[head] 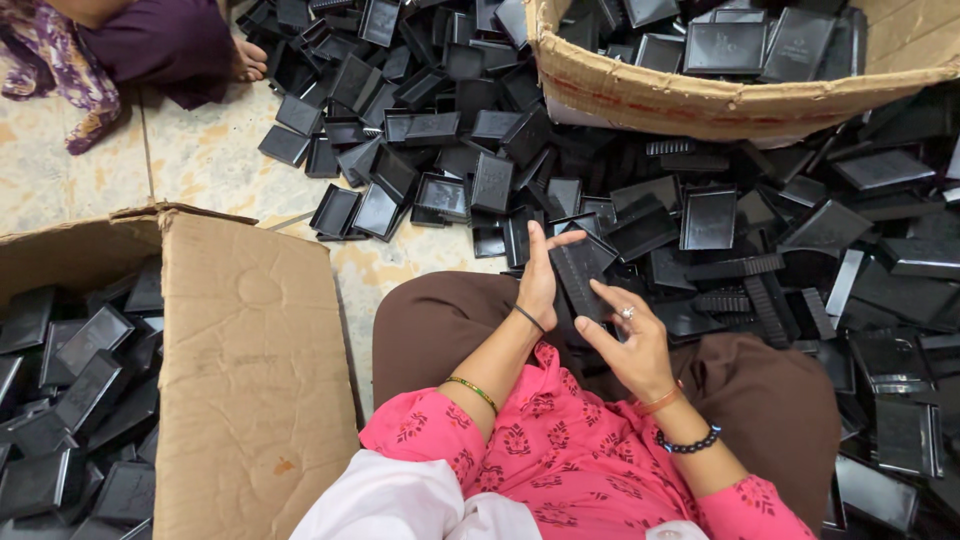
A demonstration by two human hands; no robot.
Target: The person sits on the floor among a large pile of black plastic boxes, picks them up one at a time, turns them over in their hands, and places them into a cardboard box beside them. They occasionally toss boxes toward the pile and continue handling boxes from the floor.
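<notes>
Heaps of black plastic trays point(700, 215) covered the tiled floor point(200, 160) in front of the sitting person. Near the left stood a big cardboard box point(250, 370) with more black trays inside. Another cardboard box point(690, 100) sat at the top, also filled with them. Over the person's lap, both hands held one black plastic tray point(583, 275). The left hand point(540, 280) was curled round its left edge. The right hand point(632, 340) pinched its lower right side with bent fingers.
</notes>
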